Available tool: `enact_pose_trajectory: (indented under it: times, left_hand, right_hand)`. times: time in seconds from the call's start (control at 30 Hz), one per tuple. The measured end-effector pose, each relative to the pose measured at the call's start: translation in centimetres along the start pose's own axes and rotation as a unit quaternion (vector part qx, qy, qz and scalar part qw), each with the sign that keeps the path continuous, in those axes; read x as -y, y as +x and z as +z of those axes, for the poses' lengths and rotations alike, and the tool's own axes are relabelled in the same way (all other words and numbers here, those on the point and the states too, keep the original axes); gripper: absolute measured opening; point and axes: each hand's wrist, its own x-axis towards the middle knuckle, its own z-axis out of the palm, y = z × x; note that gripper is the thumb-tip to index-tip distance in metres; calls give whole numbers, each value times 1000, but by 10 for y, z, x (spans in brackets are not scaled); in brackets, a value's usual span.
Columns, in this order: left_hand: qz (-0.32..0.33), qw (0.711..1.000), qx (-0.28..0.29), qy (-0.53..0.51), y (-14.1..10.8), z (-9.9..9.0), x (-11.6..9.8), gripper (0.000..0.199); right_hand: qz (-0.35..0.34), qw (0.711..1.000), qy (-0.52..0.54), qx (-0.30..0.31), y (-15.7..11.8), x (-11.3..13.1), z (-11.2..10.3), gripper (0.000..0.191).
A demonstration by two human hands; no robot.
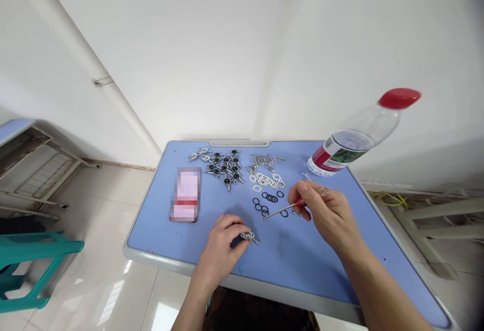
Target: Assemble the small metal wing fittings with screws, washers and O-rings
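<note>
The left hand (222,246) is pinching a metal fitting (247,236); the right hand (328,214) is gripping a screwdriver (280,210) pointing leftward, its tip near but apart.

Left hand (219,245) grips small metal part (247,236) at blue table (159,233); right hand (327,212) holds thin-shafted tool (279,211) near black rings (270,198).

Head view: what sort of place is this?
Probably a makeshift small-parts workspot, perhaps in a classroom-like room. A blue-topped desk stands by a white wall, black-topped metal parts and black rings lie grouped on it, and the right hand holds a slim, screwdriver-like tool.
</note>
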Motion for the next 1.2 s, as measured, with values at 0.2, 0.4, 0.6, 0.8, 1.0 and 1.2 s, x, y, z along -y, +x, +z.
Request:
enact_pose_trajectory:
  times: [0.2, 0.4, 0.6, 0.8, 1.0, 1.2]
  left_hand:
    - [4, 1000, -3, -2, 1, -1, -2, 28]
    - [2, 1000, 0, -3, 1, -1, -4, 26]
    - [-4, 1000, 1, 6, 1, 0, -3, 28]
    - [21, 1000, -4, 16, -1, 2, 3, 24]
    - [26, 999, 16, 45, -5, 1, 15, 21]
    - [36, 998, -3, 60, -6, 2, 24, 17]
  right_hand:
    - [6, 1000, 10, -1, 2, 0, 0, 51]
    - [25, 999, 20, -11, 3, -3, 2, 49]
    - [30, 999, 22, -8, 3, -8, 2, 47]
    - [9, 998, 54, -41, 4, -3, 2, 48]
    - [32, 992, 96, -71, 9, -4, -2, 49]
    - [30, 991, 120, -52, 11, -5, 0, 48]
